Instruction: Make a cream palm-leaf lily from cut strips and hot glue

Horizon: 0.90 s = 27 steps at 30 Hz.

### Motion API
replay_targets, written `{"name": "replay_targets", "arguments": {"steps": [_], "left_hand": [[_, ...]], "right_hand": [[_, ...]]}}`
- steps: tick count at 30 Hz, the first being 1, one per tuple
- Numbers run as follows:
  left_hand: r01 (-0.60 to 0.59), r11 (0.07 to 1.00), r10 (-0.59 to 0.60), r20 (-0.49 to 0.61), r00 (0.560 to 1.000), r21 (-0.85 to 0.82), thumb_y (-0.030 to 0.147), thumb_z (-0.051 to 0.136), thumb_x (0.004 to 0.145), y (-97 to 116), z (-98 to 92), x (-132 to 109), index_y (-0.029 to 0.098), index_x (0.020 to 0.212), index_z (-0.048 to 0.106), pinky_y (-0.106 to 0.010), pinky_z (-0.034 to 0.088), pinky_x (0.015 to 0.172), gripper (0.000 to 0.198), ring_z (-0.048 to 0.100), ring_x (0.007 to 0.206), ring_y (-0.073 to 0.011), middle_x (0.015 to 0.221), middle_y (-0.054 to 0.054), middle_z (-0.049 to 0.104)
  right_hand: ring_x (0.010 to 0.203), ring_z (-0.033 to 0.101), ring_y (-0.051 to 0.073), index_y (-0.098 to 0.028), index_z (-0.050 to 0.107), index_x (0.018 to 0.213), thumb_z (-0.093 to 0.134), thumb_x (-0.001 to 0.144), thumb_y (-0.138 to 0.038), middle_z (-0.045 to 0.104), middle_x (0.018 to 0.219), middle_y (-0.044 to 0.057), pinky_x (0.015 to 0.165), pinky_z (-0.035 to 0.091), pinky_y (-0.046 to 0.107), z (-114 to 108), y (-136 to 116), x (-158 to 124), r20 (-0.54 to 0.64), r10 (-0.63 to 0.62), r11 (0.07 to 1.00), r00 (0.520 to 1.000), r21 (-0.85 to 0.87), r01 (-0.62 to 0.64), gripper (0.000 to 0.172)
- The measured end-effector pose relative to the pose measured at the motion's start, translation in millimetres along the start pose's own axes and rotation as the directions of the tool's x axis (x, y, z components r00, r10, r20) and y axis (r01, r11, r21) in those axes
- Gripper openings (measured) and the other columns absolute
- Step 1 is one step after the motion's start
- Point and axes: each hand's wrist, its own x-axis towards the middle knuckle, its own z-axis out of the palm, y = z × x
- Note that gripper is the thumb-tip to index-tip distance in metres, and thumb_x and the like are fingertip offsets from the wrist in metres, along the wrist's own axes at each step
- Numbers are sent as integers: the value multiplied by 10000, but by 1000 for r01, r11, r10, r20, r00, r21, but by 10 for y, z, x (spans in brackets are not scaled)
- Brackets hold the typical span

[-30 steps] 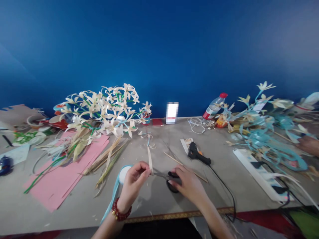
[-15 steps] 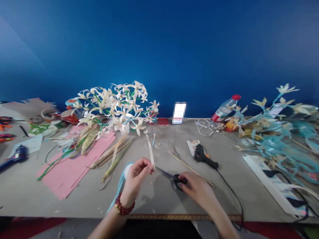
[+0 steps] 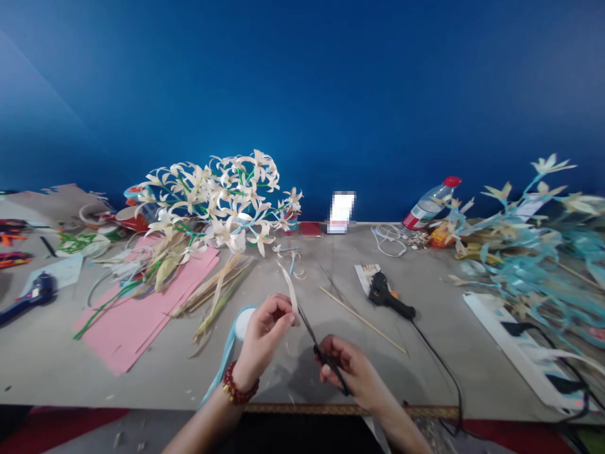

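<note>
My left hand (image 3: 268,333) pinches the lower end of a pale, narrow strip of husk (image 3: 288,285) that points up and away from me. In my right hand (image 3: 347,364) are black-handled scissors (image 3: 311,333), their blades angled up and to the left, close beside the strip near my left fingertips. Whether the blades touch the strip I cannot tell. A roll of light blue ribbon (image 3: 244,323) lies partly behind my left wrist. Just beyond the strip, small curled scraps (image 3: 297,268) rest on the table.
White flowers on green stems (image 3: 222,202) stand at the back left, above pink paper (image 3: 146,321) and dried husks (image 3: 220,293). A black glue gun (image 3: 390,296) with its cord, a thin stick (image 3: 363,320) and a power strip (image 3: 510,353) lie to the right. A bottle (image 3: 430,205) leans behind.
My right hand has moved left and toward me, turning the scissors so that the blades point more steeply upward along the strip. My left hand still pinches the strip, slightly further right.
</note>
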Motion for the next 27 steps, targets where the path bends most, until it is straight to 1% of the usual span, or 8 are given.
{"name": "replay_targets", "arguments": {"steps": [3, 7, 10, 18, 25, 27], "left_hand": [[2, 1000, -3, 48, 999, 24, 233, 603, 862, -16, -11, 0, 177, 751, 623, -284, 417, 710, 127, 532, 747, -174, 771, -44, 579], [-3, 1000, 2, 81, 997, 19, 229, 592, 864, -57, 0, 2, 174, 762, 595, -279, 423, 709, 116, 533, 743, -167, 770, -31, 575], [-10, 999, 6, 91, 996, 40, 221, 580, 874, -69, 17, 0, 169, 777, 585, -276, 420, 715, 110, 538, 742, -164, 764, -31, 587], [-20, 999, 16, 107, 994, 42, 207, 571, 881, -78, 25, -1, 167, 786, 571, -270, 418, 709, 104, 532, 726, -154, 772, -31, 582], [-22, 1000, 20, 112, 993, 18, 214, 569, 886, -85, 29, 4, 165, 784, 567, -268, 416, 715, 113, 530, 739, -154, 775, -30, 571], [-24, 1000, 22, 116, 993, 13, 217, 568, 888, -82, 30, 3, 166, 783, 565, -267, 413, 712, 117, 526, 737, -153, 772, -27, 567]], "right_hand": [[573, 507, 124, -206, 510, 741, 706, 636, -724, 518, 664, -30, 587, 419, 252, 23, -53, 17, 9, 22, 999, 1000, 30, -22, 563], [569, 505, 121, -203, 507, 750, 698, 661, -710, 523, 659, -28, 588, 408, 247, 35, -76, 27, 15, 6, 999, 1000, 38, -7, 550], [568, 498, 121, -202, 502, 767, 681, 689, -704, 526, 664, -23, 585, 405, 247, 52, -53, 27, 7, -18, 999, 1000, 46, 18, 538], [570, 496, 120, -202, 505, 766, 695, 687, -690, 532, 680, -23, 586, 403, 250, 79, -21, 18, -12, -27, 996, 1000, 80, 28, 529], [545, 483, 106, -200, 497, 739, 735, 654, -669, 535, 664, -28, 574, 408, 243, 99, -29, 29, -29, -5, 992, 1000, 122, 9, 533], [545, 491, 109, -200, 500, 743, 736, 667, -651, 546, 660, -25, 577, 416, 245, 101, -39, 28, -24, -8, 992, 1000, 125, 11, 515]]}}
